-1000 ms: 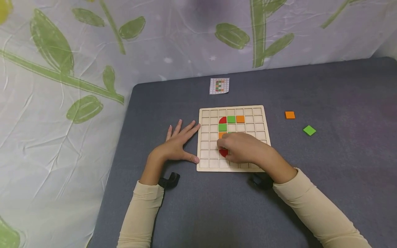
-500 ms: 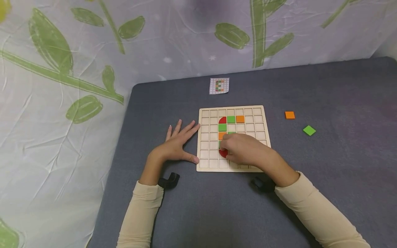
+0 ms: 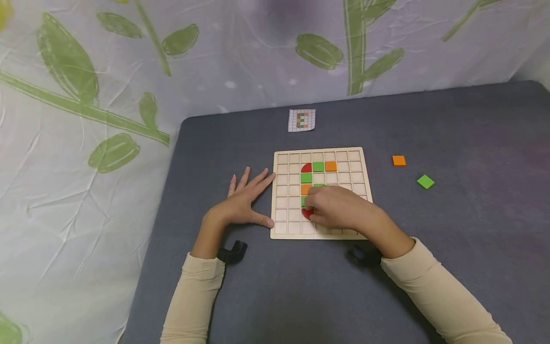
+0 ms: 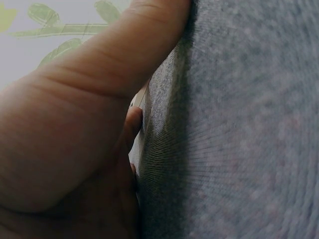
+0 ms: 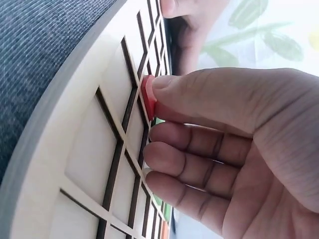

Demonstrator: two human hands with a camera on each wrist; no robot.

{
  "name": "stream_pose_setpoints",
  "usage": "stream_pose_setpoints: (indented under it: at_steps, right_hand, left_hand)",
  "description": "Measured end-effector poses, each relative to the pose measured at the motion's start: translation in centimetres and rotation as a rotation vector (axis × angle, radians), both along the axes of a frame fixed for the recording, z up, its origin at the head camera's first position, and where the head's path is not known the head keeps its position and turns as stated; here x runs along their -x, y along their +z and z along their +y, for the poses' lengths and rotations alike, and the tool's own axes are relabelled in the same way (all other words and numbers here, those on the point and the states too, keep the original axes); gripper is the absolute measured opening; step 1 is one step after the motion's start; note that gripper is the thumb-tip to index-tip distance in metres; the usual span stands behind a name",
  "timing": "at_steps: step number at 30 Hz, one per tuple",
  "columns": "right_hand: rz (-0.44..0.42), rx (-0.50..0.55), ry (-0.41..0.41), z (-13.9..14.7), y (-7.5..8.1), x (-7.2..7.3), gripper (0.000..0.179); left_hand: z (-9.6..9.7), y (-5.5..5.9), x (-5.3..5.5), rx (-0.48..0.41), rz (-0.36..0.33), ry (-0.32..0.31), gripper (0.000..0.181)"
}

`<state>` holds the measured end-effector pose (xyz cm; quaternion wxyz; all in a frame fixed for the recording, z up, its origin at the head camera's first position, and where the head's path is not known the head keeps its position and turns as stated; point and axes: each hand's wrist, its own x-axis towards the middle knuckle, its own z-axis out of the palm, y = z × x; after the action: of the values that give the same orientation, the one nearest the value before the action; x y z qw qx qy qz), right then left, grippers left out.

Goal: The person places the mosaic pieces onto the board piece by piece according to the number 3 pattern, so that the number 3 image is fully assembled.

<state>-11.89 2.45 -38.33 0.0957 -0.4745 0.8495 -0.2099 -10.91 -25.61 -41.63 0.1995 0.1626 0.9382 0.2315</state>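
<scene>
A wooden grid board (image 3: 281, 228) lies on the dark table. My right hand (image 3: 337, 206) is over its lower middle, thumb and forefinger pinching a red quarter-circle tile (image 5: 148, 97) at a grid cell. Above that tile, a column holds a green tile (image 3: 302, 201), an orange square (image 3: 305, 189), a green square (image 3: 306, 177) and another red quarter-circle (image 3: 307, 167). To the right of the top one sit a green square (image 3: 318, 166) and an orange square (image 3: 331, 166). My left hand (image 3: 240, 203) rests flat, fingers spread, with forefinger and thumb tips at the board's left edge.
Loose on the table (image 3: 451, 239) to the right lie an orange square tile (image 3: 398, 160) and a green tile (image 3: 426, 181). A small printed pattern card (image 3: 301, 120) lies behind the board. A leaf-patterned sheet (image 3: 258, 57) hangs beyond the table.
The right hand has shifted slightly right, uncovering part of the green tile above the red quarter-circle. The left hand stays in place.
</scene>
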Motion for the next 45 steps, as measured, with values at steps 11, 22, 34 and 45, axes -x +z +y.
stream_pose_setpoints:
  at_steps: [11,22,34,45]
  right_hand:
    - [-0.167,0.028,-0.011,2.2,1.4,1.5,0.009]
    - [-0.303,-0.191,-0.511,13.8,4.1,4.8,0.046]
    - [-0.469,-0.347,-0.713,20.5,2.3,5.8,0.046]
    - [-0.442,-0.32,-0.648,19.3,1.2,6.3,0.032]
  left_hand:
    - [0.1,0.1,0.0,0.002,0.004,-0.003,0.126]
    - [0.0,0.0,0.0,-0.003,-0.005,0.001,0.125]
    - [-0.3,-0.2,-0.1,-0.007,-0.003,-0.003,0.125]
    - [0.1,-0.1,-0.1,0.001,-0.001,0.001,0.125]
